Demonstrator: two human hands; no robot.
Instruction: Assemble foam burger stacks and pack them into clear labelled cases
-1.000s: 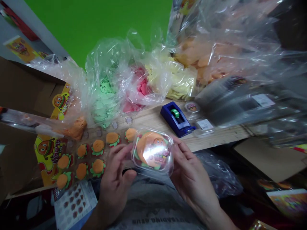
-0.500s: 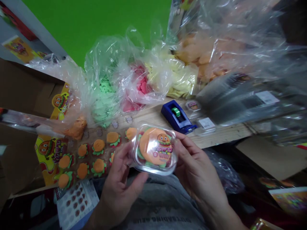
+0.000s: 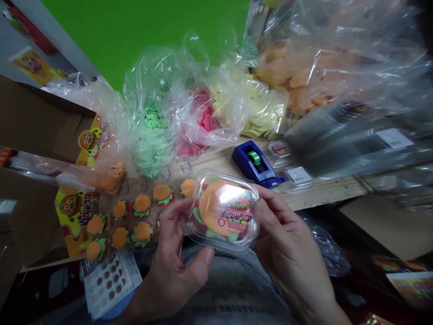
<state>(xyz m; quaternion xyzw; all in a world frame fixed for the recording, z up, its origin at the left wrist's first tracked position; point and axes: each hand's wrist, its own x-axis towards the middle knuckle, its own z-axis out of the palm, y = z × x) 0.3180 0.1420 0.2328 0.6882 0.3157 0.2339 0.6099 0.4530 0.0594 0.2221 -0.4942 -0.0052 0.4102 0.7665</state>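
A clear plastic box with a printed label holds a burger-shaped candy, its orange bun and green edge showing through the lid. My right hand grips the box's right side, thumb on top and fingers behind. At the left side, my left hand has its fingers against the edge, while the thumb stands off the front. Left of the hands, small burger candies sit in rows in a clear tray. Behind the box stands a blue tape dispenser with green tape.
Open plastic bags hold green pieces, pink pieces, yellow pieces and orange pieces. A cardboard box is at left. Empty clear boxes are stacked at right, and a sticker sheet lies lower left.
The box has tilted slightly and moved a little right with my hands. My left thumb has come away from its front edge. The whole view has shifted slightly.
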